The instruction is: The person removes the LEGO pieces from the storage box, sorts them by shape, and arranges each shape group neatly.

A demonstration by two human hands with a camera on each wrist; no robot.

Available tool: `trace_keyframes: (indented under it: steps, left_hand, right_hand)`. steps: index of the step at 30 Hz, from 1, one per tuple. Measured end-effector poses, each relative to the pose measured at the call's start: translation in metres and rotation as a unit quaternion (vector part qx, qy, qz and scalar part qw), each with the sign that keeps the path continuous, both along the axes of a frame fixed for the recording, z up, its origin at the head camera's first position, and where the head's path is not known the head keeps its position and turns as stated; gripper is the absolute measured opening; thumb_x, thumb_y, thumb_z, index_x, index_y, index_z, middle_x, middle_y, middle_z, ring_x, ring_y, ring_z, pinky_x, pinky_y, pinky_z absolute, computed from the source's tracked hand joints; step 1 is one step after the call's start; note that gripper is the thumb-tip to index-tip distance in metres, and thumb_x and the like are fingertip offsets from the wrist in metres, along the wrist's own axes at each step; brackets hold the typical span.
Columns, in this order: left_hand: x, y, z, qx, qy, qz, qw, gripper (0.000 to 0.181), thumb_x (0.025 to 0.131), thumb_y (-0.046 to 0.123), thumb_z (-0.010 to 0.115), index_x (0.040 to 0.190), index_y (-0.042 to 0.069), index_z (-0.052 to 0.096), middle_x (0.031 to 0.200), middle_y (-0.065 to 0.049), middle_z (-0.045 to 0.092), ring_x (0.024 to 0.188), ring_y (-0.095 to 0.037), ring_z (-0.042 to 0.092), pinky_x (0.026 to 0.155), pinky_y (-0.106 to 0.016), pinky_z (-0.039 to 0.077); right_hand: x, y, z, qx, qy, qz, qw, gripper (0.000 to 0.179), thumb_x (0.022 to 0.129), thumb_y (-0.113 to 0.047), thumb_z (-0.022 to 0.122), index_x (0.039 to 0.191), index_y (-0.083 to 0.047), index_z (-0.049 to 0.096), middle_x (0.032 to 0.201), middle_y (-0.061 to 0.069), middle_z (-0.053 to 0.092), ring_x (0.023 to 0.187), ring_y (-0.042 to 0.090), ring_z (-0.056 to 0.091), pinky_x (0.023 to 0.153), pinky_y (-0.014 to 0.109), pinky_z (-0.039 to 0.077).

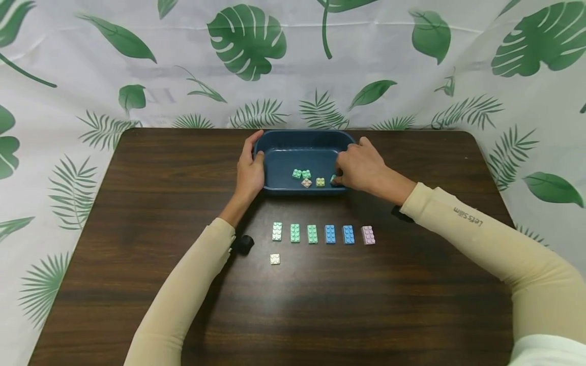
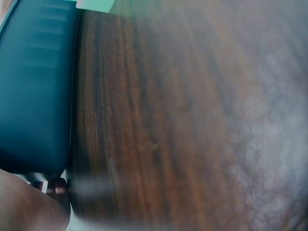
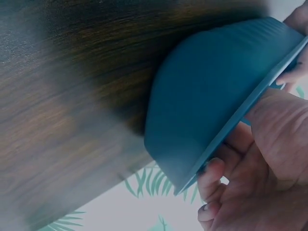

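Head view: left hand (image 1: 251, 170) grips one tray (image 1: 304, 191); right hand (image 1: 361, 165) hold unclear; five bricks inside (image 1: 320, 182), seven bricks outside (image 1: 312, 234).

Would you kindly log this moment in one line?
left hand: holds tray | right hand: at green brick inside tray | table: six-brick row, square brick

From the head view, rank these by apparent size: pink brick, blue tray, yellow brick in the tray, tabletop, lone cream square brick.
1. Tabletop
2. Blue tray
3. Pink brick
4. Yellow brick and cream square brick: too alike to rank
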State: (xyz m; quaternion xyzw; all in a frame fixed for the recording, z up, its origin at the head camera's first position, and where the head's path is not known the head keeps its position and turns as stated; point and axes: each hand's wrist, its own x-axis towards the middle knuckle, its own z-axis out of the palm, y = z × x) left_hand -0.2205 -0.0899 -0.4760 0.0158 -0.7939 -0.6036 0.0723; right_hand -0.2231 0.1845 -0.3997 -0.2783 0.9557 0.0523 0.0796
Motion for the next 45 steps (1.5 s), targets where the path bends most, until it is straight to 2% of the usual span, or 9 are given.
trace_keyframes:
  steps: [7,9,12,21,24,28,35,41,45]
  left_hand:
    - [-0.001,-0.001,-0.003,0.000,-0.004,-0.001,1.0000,0.052,0.110,0.010,0.045,0.158,0.029,0.048,0.162,-0.003,0.049,0.124,-0.027,0.050,0.099,-0.041,0.036]
    - [-0.001,-0.002,-0.003,0.001,-0.005,-0.002,1.0000,0.051,0.110,0.011,0.044,0.158,0.029,0.048,0.160,-0.004,0.050,0.119,-0.029,0.051,0.097,-0.042,0.037]
    - [-0.001,-0.003,-0.004,-0.001,-0.009,0.002,1.0000,0.052,0.110,0.011,0.044,0.158,0.030,0.048,0.162,-0.002,0.049,0.120,-0.027,0.050,0.097,-0.040,0.036]
    - [0.000,-0.005,-0.007,0.000,-0.010,0.001,0.9999,0.051,0.110,0.010,0.044,0.158,0.027,0.047,0.161,-0.006,0.049,0.118,-0.030,0.051,0.096,-0.041,0.037]
    - [0.000,-0.006,-0.006,0.000,-0.007,0.004,1.0000,0.051,0.110,0.009,0.044,0.158,0.027,0.048,0.163,-0.005,0.049,0.127,-0.028,0.051,0.103,-0.043,0.039]
    - [0.000,-0.008,-0.004,-0.003,-0.011,0.010,0.9999,0.051,0.110,0.009,0.044,0.157,0.030,0.049,0.162,-0.005,0.050,0.139,-0.025,0.050,0.112,-0.047,0.039]
    - [0.001,-0.005,-0.003,-0.007,-0.015,0.002,0.9999,0.052,0.111,0.009,0.043,0.157,0.032,0.048,0.163,-0.005,0.049,0.144,-0.024,0.048,0.117,-0.048,0.039]
    - [0.001,-0.002,-0.001,-0.001,-0.012,-0.002,0.9999,0.051,0.111,0.010,0.044,0.157,0.030,0.048,0.165,-0.003,0.047,0.137,-0.024,0.048,0.108,-0.045,0.038]
    - [0.000,0.000,0.001,-0.003,-0.009,-0.002,1.0000,0.051,0.110,0.010,0.044,0.157,0.028,0.048,0.164,-0.004,0.048,0.138,-0.024,0.049,0.109,-0.045,0.039]
  right_hand:
    - [0.005,0.003,0.004,-0.024,0.027,0.005,0.9993,0.020,0.088,-0.042,0.086,0.083,-0.023,0.086,0.074,-0.002,0.075,0.073,0.022,0.058,0.076,0.040,0.023]
    - [0.007,0.003,0.006,-0.036,0.041,0.011,0.9985,0.020,0.088,-0.041,0.086,0.083,-0.022,0.085,0.074,-0.001,0.076,0.073,0.023,0.058,0.076,0.040,0.023]
    - [0.013,0.003,0.009,-0.051,0.058,0.024,0.9967,0.020,0.089,-0.040,0.085,0.083,-0.021,0.085,0.072,0.000,0.075,0.073,0.024,0.055,0.077,0.041,0.022]
    - [0.037,-0.002,0.027,-0.079,0.091,0.044,0.9918,0.019,0.088,-0.037,0.086,0.088,-0.018,0.083,0.074,0.000,0.074,0.074,0.024,0.055,0.076,0.041,0.025]
    - [0.048,-0.008,0.031,-0.091,0.109,0.064,0.9878,0.019,0.089,-0.036,0.086,0.089,-0.017,0.081,0.073,-0.001,0.072,0.072,0.021,0.052,0.075,0.040,0.025]
    - [0.063,-0.017,0.030,-0.116,0.122,0.100,0.9808,0.020,0.091,-0.034,0.084,0.091,-0.014,0.079,0.075,0.000,0.069,0.071,0.020,0.050,0.074,0.039,0.026]
    - [0.087,-0.025,0.024,-0.123,0.114,0.136,0.9764,0.023,0.092,-0.036,0.083,0.098,-0.014,0.080,0.084,-0.001,0.074,0.076,0.020,0.055,0.073,0.036,0.027]
    - [0.103,-0.028,0.020,-0.129,0.112,0.165,0.9715,0.026,0.092,-0.038,0.082,0.101,-0.014,0.080,0.091,-0.002,0.077,0.083,0.020,0.060,0.072,0.034,0.030]
    - [0.114,-0.034,0.010,-0.137,0.105,0.193,0.9658,0.026,0.092,-0.040,0.082,0.099,-0.015,0.079,0.091,-0.003,0.077,0.084,0.019,0.061,0.071,0.033,0.033]
